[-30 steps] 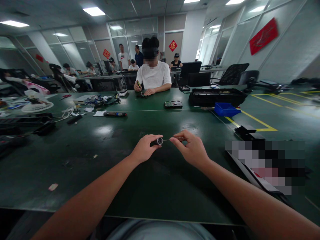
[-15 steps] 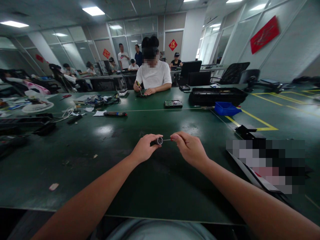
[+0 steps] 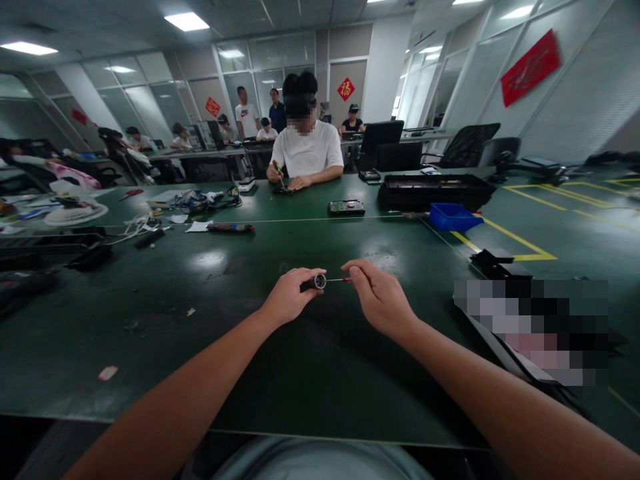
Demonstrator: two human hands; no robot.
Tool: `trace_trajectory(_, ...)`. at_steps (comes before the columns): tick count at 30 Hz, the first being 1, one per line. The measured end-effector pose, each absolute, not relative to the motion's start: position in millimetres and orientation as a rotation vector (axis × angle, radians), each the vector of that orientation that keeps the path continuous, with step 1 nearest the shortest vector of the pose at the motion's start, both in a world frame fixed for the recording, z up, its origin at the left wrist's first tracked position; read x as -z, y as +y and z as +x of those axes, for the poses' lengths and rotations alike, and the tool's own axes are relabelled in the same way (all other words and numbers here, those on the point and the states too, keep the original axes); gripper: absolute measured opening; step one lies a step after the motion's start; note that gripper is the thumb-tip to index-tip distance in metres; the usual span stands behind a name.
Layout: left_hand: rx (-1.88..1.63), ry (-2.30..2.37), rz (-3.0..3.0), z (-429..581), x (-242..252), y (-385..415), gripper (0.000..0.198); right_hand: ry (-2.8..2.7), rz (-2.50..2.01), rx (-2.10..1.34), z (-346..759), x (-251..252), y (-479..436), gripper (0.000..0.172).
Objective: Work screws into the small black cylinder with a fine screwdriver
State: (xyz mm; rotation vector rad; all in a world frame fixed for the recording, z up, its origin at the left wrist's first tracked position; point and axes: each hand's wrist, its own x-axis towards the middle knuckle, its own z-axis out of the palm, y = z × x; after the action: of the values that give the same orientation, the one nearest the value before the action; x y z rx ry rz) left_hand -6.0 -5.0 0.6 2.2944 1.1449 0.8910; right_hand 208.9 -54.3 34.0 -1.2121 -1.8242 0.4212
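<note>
Above the bench (image 3: 300, 380), the left grip (image 3: 287, 298) clamps a dark cylinder (image 3: 319, 282), partly hidden; the right grip (image 3: 383, 297) is clamped on a thin red-handled tool (image 3: 347, 280), handle mostly covered. Whether the tool's tip enters the cylinder is unclear.

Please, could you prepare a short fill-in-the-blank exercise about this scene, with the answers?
1. The right hand holds a screwdriver whose visible handle is coloured ____.
2. The left hand holds a cylinder whose visible end is shaped like a ____.
3. The bin, beyond the hands on the right, is coloured ____.

Missing words: red; circle; blue.
</note>
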Motion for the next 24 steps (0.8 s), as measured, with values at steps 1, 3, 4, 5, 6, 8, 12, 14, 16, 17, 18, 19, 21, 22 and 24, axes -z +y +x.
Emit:
trace_trajectory(1, -0.9, 1.148, 2.294, -6, 0, -5, 0.04, -1.771, -1.217, -0.427, 208, -32, -53, 0.024)
trace_trajectory(3, -0.92, 1.161, 2.291, -5, 0, -5, 0.041, -1.638, -1.196, -0.488, 208, -29, -51, 0.02)
trace_trajectory(4, -0.926, 1.166, 2.291, -5, 0, -4, 0.042, -1.574, -1.169, -0.536, 207, -27, -49, 0.019)
trace_trajectory(5, -0.927, 1.168, 2.292, -5, 1, -4, 0.042, -1.522, -1.135, -0.6, 207, -25, -47, 0.018)
trace_trajectory(6, -0.923, 1.167, 2.295, -5, 1, -4, 0.042, -1.48, -1.107, -0.664, 207, -24, -44, 0.018)
trace_trajectory(8, -0.915, 1.155, 2.304, -5, 1, -4, 0.042, -1.404, -1.064, -0.768, 207, -20, -39, 0.022)
trace_trajectory(12, -0.918, 1.106, 2.355, -6, -1, -3, 0.041, -1.171, -1.015, -0.955, 208, -13, -28, 0.028)
trace_trajectory(14, -0.904, 1.065, 2.41, -6, -2, -2, 0.04, -1.045, -1.022, -1.061, 210, -11, -23, 0.029)
trace_trajectory(16, -0.888, 1.039, 2.457, -6, -3, -2, 0.039, -0.967, -1.039, -1.146, 213, -10, -19, 0.03)
trace_trajectory(17, -0.881, 1.035, 2.471, -6, -3, -2, 0.039, -0.938, -1.047, -1.167, 215, -10, -17, 0.031)
trace_trajectory(18, -0.879, 1.037, 2.477, -6, -3, -2, 0.039, -0.924, -1.051, -1.169, 216, -10, -16, 0.03)
trace_trajectory(19, -0.875, 1.044, 2.475, -6, -3, -3, 0.039, -0.92, -1.053, -1.156, 217, -10, -16, 0.03)
trace_trajectory(21, -0.869, 1.06, 2.462, -6, -2, -4, 0.039, -0.944, -1.061, -1.096, 217, -9, -16, 0.03)
trace_trajectory(22, -0.867, 1.072, 2.451, -7, -3, -5, 0.04, -0.966, -1.071, -1.057, 216, -9, -17, 0.03)
trace_trajectory(24, -0.865, 1.112, 2.418, -7, -3, -5, 0.04, -1.021, -1.097, -0.988, 214, -8, -19, 0.031)
